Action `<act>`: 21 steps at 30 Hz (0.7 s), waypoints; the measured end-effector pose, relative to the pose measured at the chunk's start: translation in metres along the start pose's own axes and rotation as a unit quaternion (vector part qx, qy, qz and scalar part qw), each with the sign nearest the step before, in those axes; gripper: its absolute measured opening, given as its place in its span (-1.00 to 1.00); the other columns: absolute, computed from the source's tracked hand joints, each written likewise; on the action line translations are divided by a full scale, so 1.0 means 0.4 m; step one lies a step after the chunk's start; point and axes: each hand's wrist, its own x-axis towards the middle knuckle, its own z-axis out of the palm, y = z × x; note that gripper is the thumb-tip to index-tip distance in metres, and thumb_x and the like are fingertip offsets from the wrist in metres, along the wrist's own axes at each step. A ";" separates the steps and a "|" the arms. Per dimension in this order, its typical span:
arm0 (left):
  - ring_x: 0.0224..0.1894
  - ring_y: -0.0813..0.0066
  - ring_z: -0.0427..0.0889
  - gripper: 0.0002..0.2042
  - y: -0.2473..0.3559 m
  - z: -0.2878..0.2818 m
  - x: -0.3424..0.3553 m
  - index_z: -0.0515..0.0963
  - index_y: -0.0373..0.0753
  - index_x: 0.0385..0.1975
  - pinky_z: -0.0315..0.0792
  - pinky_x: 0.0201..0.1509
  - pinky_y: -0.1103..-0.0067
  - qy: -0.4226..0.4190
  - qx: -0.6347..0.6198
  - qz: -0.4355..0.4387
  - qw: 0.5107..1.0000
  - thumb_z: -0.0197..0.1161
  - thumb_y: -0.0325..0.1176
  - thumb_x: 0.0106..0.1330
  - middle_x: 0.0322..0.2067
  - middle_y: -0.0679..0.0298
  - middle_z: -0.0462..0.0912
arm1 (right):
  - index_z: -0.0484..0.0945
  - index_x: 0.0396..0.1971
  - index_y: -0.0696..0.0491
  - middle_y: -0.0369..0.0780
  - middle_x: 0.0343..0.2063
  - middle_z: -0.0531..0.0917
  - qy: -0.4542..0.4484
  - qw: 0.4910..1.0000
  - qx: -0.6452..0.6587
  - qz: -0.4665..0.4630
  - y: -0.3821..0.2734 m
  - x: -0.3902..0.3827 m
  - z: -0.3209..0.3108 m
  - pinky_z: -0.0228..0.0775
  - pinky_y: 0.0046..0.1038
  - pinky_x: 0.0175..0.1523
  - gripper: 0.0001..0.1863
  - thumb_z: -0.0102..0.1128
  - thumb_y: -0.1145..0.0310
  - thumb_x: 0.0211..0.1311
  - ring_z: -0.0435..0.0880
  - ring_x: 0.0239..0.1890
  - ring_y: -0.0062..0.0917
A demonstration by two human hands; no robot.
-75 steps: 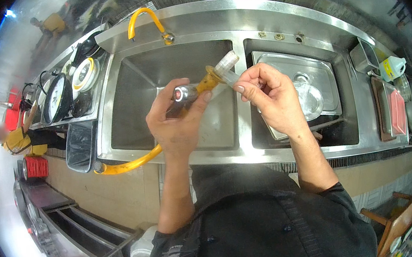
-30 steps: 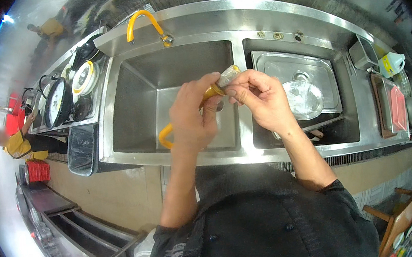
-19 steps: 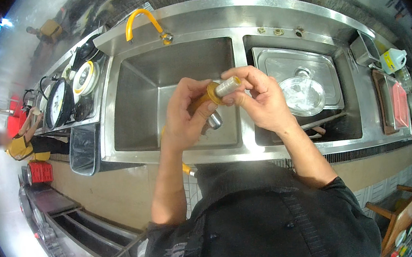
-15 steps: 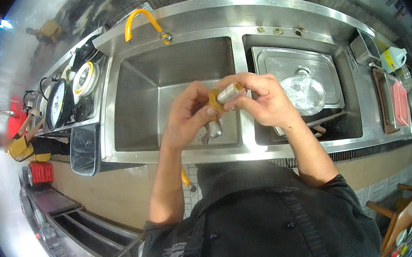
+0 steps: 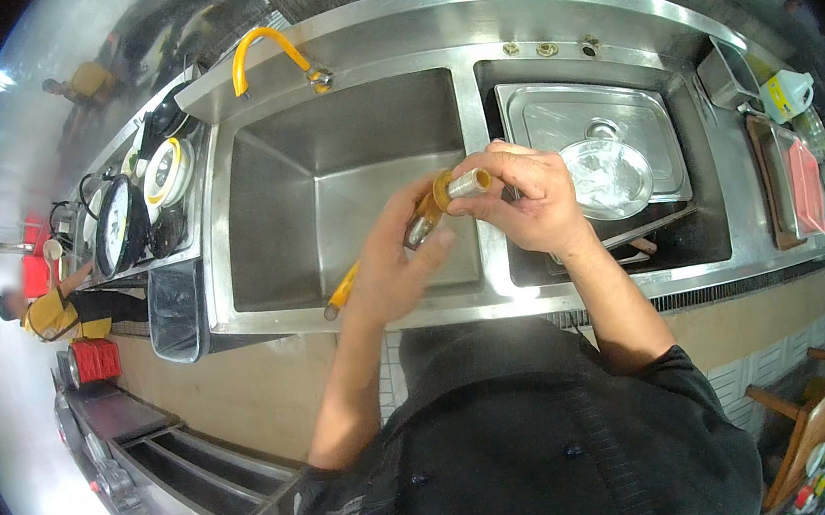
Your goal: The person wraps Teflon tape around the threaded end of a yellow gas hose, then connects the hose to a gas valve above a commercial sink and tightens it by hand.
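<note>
A loose yellow faucet with a chrome body (image 5: 421,224) is held over the left sink basin (image 5: 289,230). Its brass flange (image 5: 441,190) and silvery threaded stem (image 5: 467,183) point up and to the right, and its yellow tube (image 5: 344,290) runs down to the lower left behind my left hand. My left hand (image 5: 393,260), slightly blurred, is loosely closed round the faucet body, thumb toward me; its fingertips are partly hidden. My right hand (image 5: 528,203) is closed on the stem end by the flange, with thumb and fingers pressed near the threads.
A mounted yellow faucet (image 5: 260,34) stands behind the left basin. The right basin holds steel trays (image 5: 583,109) and a round lid (image 5: 606,187). Pans (image 5: 117,223) lie left, above a bin (image 5: 177,312). A jug (image 5: 788,95) stands right. A co-worker (image 5: 42,317) is at far left.
The held faucet has been turned, its stem tipping lower toward the right and its tube shifting. My left thumb has moved down off the flange; my right hand stays at the stem.
</note>
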 end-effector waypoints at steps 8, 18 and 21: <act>0.03 0.15 0.77 -0.24 -0.018 0.074 0.014 0.46 -0.23 0.35 0.67 0.09 0.30 0.187 0.260 0.220 0.921 0.71 -0.46 0.12 0.04 0.04 0.66 | 0.73 -0.08 0.22 -0.42 -0.56 0.68 0.074 0.982 0.108 0.134 -0.007 -0.037 0.041 0.44 -0.68 -0.32 -0.75 0.58 0.62 0.28 0.60 -0.47 -0.84; -0.04 0.08 0.71 -0.40 0.021 0.056 0.034 0.56 -0.13 0.13 0.57 0.00 0.24 0.167 0.269 0.146 0.937 0.57 -0.50 0.01 -0.09 0.11 0.62 | 0.69 -0.38 0.12 -0.49 -0.68 0.51 0.123 0.955 0.078 0.257 -0.027 -0.023 0.059 0.20 -0.67 -0.46 -0.70 0.70 0.29 0.24 0.36 -0.55 -0.89; 0.01 0.05 0.69 -0.38 0.013 0.058 0.053 0.53 -0.15 0.17 0.61 0.11 0.26 0.190 0.338 0.222 0.895 0.53 -0.56 0.01 0.02 0.06 0.64 | 0.69 -0.37 0.14 -0.50 -0.66 0.53 0.143 0.942 0.086 0.292 -0.030 -0.016 0.066 0.19 -0.68 -0.45 -0.70 0.69 0.29 0.26 0.36 -0.54 -0.89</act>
